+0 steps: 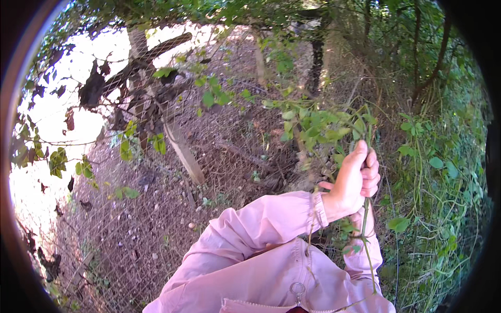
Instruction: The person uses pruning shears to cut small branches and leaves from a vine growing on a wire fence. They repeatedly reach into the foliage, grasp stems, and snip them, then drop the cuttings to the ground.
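My left hand (347, 182) comes in from the left, its thumb upward and its fingers wrapped round a bundle of green vine stems. Above the fist the vine (326, 125) spreads into pale green leaves. One stem (367, 250) hangs below the fist, along my right sleeve. My right hand (364, 221) is close behind and below the left, which covers most of it. A fingertip shows left of the left fist, but I cannot tell which hand it belongs to. The right hand's grip is hidden.
A wire mesh fence (141, 219) runs along the left, with a leaning post (182, 151) at it. Dry dark leaves (94, 86) hang at upper left. Dense green creepers (428, 219) fill the right side. Bare branches (433, 78) stand at upper right.
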{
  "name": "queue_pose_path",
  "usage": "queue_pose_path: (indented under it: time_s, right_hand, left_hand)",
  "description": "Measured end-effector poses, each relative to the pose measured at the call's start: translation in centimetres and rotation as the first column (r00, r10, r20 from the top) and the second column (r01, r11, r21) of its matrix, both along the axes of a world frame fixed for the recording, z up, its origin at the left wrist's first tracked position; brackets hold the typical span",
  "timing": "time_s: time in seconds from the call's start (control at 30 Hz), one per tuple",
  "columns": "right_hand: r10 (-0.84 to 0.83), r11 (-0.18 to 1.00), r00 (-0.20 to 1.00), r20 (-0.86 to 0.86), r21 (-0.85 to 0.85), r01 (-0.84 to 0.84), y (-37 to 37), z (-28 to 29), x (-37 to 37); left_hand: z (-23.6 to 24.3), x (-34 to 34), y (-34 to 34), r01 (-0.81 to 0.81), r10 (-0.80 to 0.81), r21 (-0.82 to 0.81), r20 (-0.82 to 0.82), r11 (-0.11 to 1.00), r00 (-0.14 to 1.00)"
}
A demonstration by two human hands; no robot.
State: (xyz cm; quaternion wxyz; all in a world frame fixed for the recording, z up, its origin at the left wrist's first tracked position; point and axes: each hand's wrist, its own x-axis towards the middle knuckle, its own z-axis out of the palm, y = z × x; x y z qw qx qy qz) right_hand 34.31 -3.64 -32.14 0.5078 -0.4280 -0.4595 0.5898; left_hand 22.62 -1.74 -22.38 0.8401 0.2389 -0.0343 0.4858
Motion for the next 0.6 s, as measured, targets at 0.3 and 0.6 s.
queue_pose_path:
  time_s: [0.3, 0.6]
  right_hand:
    - [0.026, 0.992, 0.979, -0.202, 0.123, -0.001, -1.3, 3.9, -4.1]
    - [0.039, 0.968, 0.994, -0.103, 0.252, -0.012, -8.8, 3.8, -5.2]
  left_hand:
    - [-2.7, -5.6, 0.2, -0.497, 0.505, 0.107, -0.290, 0.861, 0.813]
    - [-5.9, -8.0, 1.6, -0.150, -0.037, -0.234, -0.644, 0.961, 0.764]
